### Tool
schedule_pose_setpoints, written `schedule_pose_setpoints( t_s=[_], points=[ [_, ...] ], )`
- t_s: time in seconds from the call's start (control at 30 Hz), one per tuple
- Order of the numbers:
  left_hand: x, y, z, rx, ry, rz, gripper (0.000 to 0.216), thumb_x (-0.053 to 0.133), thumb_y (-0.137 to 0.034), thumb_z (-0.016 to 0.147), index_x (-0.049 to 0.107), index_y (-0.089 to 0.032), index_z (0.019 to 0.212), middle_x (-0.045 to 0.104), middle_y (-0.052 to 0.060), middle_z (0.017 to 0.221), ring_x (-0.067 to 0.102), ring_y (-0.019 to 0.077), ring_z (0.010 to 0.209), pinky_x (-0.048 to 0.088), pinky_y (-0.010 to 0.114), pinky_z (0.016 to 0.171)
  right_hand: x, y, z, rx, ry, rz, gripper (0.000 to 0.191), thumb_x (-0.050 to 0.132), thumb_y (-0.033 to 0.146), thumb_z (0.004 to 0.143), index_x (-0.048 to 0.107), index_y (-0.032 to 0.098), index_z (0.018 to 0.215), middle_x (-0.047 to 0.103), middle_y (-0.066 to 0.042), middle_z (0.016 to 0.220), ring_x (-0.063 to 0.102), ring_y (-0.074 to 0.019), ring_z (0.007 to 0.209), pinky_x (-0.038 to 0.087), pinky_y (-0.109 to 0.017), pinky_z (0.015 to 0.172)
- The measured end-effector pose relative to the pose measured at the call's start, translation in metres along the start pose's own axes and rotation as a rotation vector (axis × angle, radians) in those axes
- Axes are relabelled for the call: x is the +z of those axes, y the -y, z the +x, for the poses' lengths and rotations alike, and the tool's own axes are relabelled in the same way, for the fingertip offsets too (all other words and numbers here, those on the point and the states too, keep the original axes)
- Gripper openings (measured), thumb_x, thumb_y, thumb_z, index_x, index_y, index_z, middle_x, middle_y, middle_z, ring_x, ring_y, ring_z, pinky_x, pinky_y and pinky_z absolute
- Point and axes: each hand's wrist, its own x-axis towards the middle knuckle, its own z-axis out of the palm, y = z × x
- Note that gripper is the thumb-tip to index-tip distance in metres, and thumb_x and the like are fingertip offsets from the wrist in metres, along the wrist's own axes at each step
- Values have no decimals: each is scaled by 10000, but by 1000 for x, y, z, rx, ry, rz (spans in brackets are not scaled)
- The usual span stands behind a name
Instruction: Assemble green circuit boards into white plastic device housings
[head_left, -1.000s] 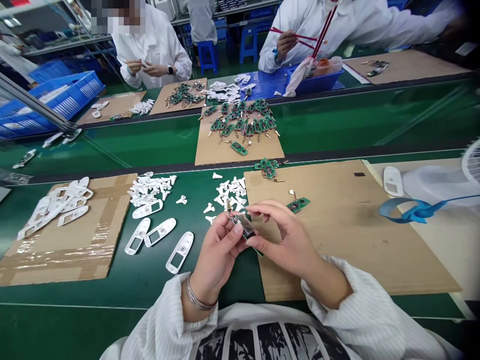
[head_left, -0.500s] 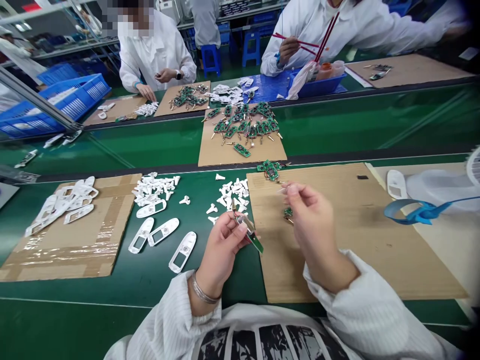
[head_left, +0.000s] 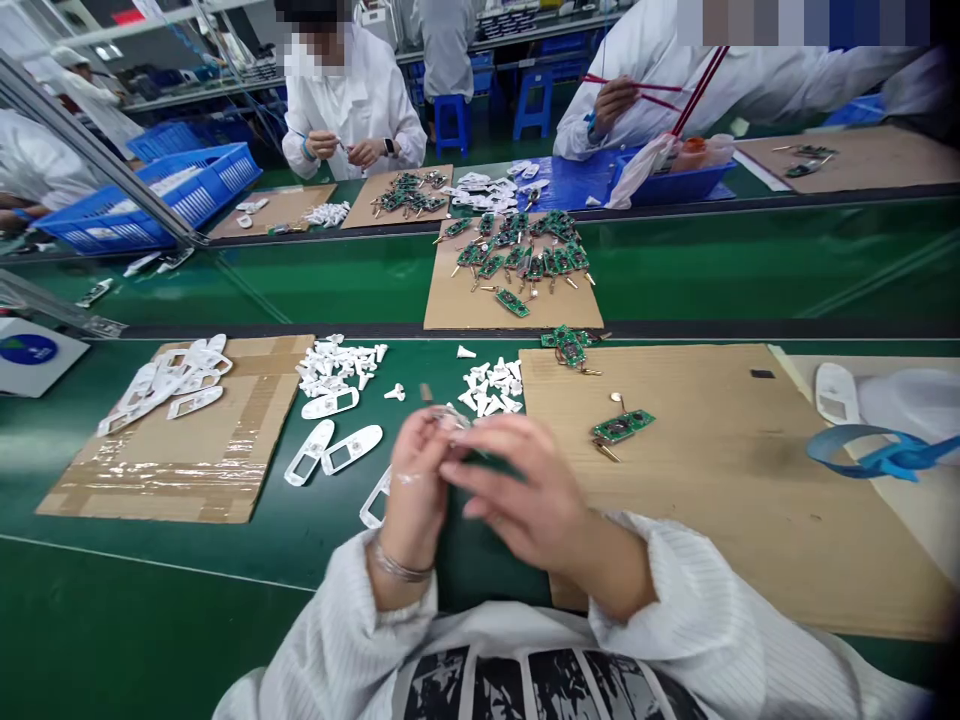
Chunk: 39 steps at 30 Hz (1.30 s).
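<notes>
Both my hands are together over the green bench, blurred by motion. My left hand (head_left: 415,480) is curled, its fingertips pinching a small pale part (head_left: 448,415) that I cannot make out clearly. My right hand (head_left: 529,505) lies just right of it, fingers reaching toward the left fingertips; the smear hides whether they hold anything. A green circuit board (head_left: 622,427) with a metal pin lies on the cardboard mat (head_left: 735,490) to the right of my hands. Small white plastic pieces (head_left: 491,385) are heaped just beyond my hands.
White oval shells (head_left: 341,450) lie left of my hands, with more on a taped cardboard sheet (head_left: 187,450). Several circuit boards (head_left: 525,255) sit on cardboard on the belt. A blue strap (head_left: 870,455) lies at right. People in white coats (head_left: 352,100) work opposite, beside a blue crate (head_left: 172,185).
My right hand, which had reached out over the cardboard mat, has come back to the left hand. The view has shifted, and both hands are now blurred.
</notes>
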Motion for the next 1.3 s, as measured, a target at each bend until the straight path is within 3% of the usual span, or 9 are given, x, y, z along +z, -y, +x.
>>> schedule_pose_setpoints(
  t_s=[0.13, 0.23, 0.37, 0.47, 0.57, 0.7, 0.8, 1.1, 1.3],
  points=[
    [-25, -38, 8, 212, -101, 81, 245, 757, -273, 759, 596, -176, 917, 630, -4, 855, 625, 111, 771, 516, 248, 754, 14, -18, 11, 222, 273, -161, 144, 514, 186, 958, 654, 156, 941, 672, -90, 926, 579, -227, 912, 510, -379, 823],
    [-29, -47, 5, 123, 26, 119, 254, 740, -293, 776, 610, -169, 956, 631, 20, 884, 619, 130, 790, 510, 247, 726, 43, -25, 9, 227, 533, -310, 92, 573, 196, 922, 647, 141, 919, 651, -116, 898, 578, -282, 899, 517, -400, 748],
    [-27, -39, -2, 46, 137, 245, 305, 760, -322, 756, 626, -156, 975, 634, 29, 853, 602, 134, 747, 507, 259, 710, 65, -25, 3, 215, 568, -340, 152, 561, 19, 845, 650, 125, 908, 639, -119, 862, 598, -271, 853, 523, -356, 681],
    [-26, -36, -5, 78, 170, 371, 308, 763, -328, 755, 638, -164, 985, 642, 39, 874, 603, 149, 767, 506, 271, 717, 51, -26, -2, 216, 575, -313, 276, 551, -32, 792, 663, 143, 973, 636, -95, 914, 613, -234, 859, 532, -313, 679],
    [-23, -38, -9, 180, 180, 536, 304, 760, -283, 759, 659, -194, 1031, 656, 58, 958, 611, 177, 860, 498, 276, 764, 22, -31, -6, 337, 440, -125, 258, 536, 31, 849, 683, 181, 998, 643, -79, 988, 635, -185, 881, 552, -287, 721],
    [-13, -41, -15, 428, 268, 817, 299, 742, -217, 761, 693, -239, 1055, 655, 66, 1002, 599, 201, 872, 476, 314, 812, -9, -38, -11, 684, -100, 560, 148, 698, 238, 826, 731, 223, 970, 708, -78, 1055, 680, -208, 981, 599, -316, 743],
    [-6, -41, -16, 573, 371, 996, 332, 710, -189, 779, 687, -265, 1101, 658, 70, 1001, 589, 227, 901, 464, 345, 817, -18, -38, -12, 821, -286, 860, 229, 803, 304, 737, 743, 244, 950, 750, -61, 1043, 693, -218, 1017, 594, -363, 856],
    [3, -38, -12, 785, 496, 1227, 427, 663, -142, 804, 636, -284, 1206, 631, 71, 1042, 576, 233, 960, 453, 359, 845, -35, -39, -15, 787, -149, 986, 160, 802, 235, 746, 745, 242, 894, 768, -33, 982, 718, -175, 951, 599, -314, 853],
    [10, -38, -14, 891, 536, 1325, 458, 644, -120, 815, 605, -290, 1239, 616, 68, 1047, 563, 229, 970, 452, 362, 847, -46, -41, -19, 765, -42, 718, 115, 758, 279, 802, 754, 231, 906, 758, -36, 891, 714, -163, 784, 606, -288, 714]
  ],
)
